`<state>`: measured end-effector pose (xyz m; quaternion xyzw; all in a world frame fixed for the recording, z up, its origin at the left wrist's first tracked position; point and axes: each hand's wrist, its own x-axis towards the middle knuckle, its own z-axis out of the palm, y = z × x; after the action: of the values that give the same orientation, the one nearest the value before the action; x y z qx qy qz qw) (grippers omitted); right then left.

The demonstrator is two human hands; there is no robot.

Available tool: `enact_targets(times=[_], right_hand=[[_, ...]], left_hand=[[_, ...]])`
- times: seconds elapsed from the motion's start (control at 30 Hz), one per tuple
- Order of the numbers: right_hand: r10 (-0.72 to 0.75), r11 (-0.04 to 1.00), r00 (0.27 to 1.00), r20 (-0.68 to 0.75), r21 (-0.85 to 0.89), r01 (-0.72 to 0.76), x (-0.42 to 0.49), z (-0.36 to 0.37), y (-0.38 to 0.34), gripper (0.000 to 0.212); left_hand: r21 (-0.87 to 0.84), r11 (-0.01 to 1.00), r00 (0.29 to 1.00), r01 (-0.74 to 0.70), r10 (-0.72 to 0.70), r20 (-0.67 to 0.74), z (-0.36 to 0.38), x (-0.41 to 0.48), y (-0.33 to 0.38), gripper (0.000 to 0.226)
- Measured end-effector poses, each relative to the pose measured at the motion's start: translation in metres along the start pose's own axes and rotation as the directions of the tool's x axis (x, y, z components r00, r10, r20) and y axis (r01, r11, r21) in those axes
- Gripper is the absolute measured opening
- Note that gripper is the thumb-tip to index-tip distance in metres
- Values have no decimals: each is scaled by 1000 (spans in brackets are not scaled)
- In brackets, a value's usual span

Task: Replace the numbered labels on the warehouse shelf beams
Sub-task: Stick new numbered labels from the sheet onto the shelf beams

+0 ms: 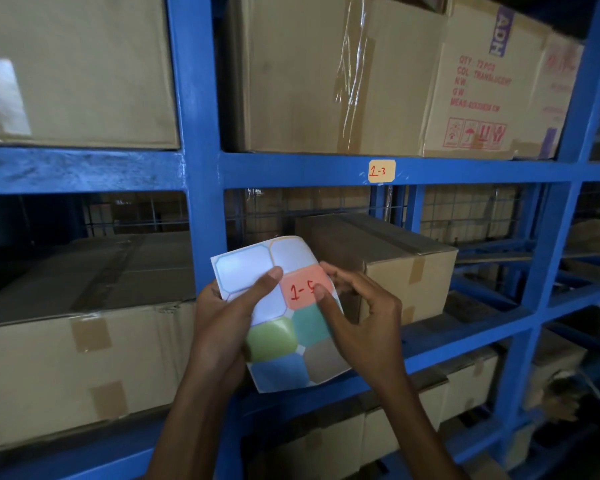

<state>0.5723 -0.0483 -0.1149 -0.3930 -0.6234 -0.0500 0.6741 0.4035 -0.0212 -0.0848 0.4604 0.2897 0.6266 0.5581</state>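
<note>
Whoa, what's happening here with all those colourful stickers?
A person is standing at a blue shelf rack full of cardboard boxes. The left hand holds a sticker sheet, and the right hand pinches the red sticker on it, which has a number starting with 1- written in red. It looks ready to be peeled off. An orange label reading 1-3 is already stuck on the beam above.

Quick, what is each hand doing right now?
Left hand: holding the sticker sheet.
Right hand: pinching the red label at the sheet's edge.
</note>
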Motion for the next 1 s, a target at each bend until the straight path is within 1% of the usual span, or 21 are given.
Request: enact_targets(times=[0.1, 0.13, 0.17, 0.2, 0.27, 0.37, 0.43, 0.47, 0.53, 0.6, 0.63, 0.73, 0.8, 0.9, 0.93, 1.0], right_hand=[[5, 1000, 1000, -24, 25, -5, -3, 1, 0, 33], [-18, 1000, 999, -45, -3, 18, -4, 1, 2, 33], [-72, 995, 995, -74, -71, 67, -5, 2, 4, 34], [-154, 975, 983, -98, -177, 135, -7, 3, 8, 33], [-289, 913, 949, -122, -334, 235, -12, 7, 17, 30], [-337, 898, 929, -155, -351, 267, -17, 11, 23, 27], [-331, 907, 926, -182, -331, 259, -20, 13, 22, 24], [-297, 927, 933, -203, -294, 231, -22, 14, 21, 22], [-132, 986, 967, -217, -133, 105, -22, 15, 16, 20], [35, 999, 984, -172, -6, -36, -21, 13, 11, 18], [83, 997, 985, -151, 6, -83, -20, 12, 10, 15], [151, 988, 985, -81, 23, -150, -23, 9, 11, 9], [182, 979, 983, -27, 94, -179, -30, 6, 14, 10], [266, 926, 962, 64, 259, -274, -41, -2, 19, 12], [298, 890, 950, 89, 334, -311, -44, -5, 19, 10], [383, 771, 915, 128, 500, -393, -48, -13, 17, 7]], left_hand=[[17, 1000, 1000, -13, 13, 6, -3, -2, 0, 35], [24, 1000, 1000, -17, 16, 7, -4, -3, 0, 36], [27, 999, 1000, -21, 21, 8, -4, -4, -1, 36], [24, 999, 1000, -23, 22, 7, -4, -4, -2, 36], [8, 1000, 1000, -18, 18, 4, -4, -5, -4, 36], [3, 1000, 1000, -1, 1, -7, -4, -4, -8, 38], [6, 1000, 1000, 8, -8, -16, -5, -3, -11, 38], [12, 1000, 1000, 9, -9, -20, -6, -3, -12, 38], [50, 999, 1000, -2, 4, -31, -7, -4, -15, 35], [93, 995, 998, -23, 28, -50, -8, -4, -18, 30], [115, 993, 997, -34, 41, -61, -8, -4, -19, 29], [158, 986, 994, -49, 64, -87, -10, -2, -24, 28], [161, 986, 994, -45, 60, -91, -12, 0, -26, 25], [145, 989, 995, -4, 18, -99, -17, 5, -33, 24], [142, 990, 994, 11, 4, -107, -19, 6, -36, 26], [133, 990, 991, 39, -22, -129, -25, 8, -42, 31]])
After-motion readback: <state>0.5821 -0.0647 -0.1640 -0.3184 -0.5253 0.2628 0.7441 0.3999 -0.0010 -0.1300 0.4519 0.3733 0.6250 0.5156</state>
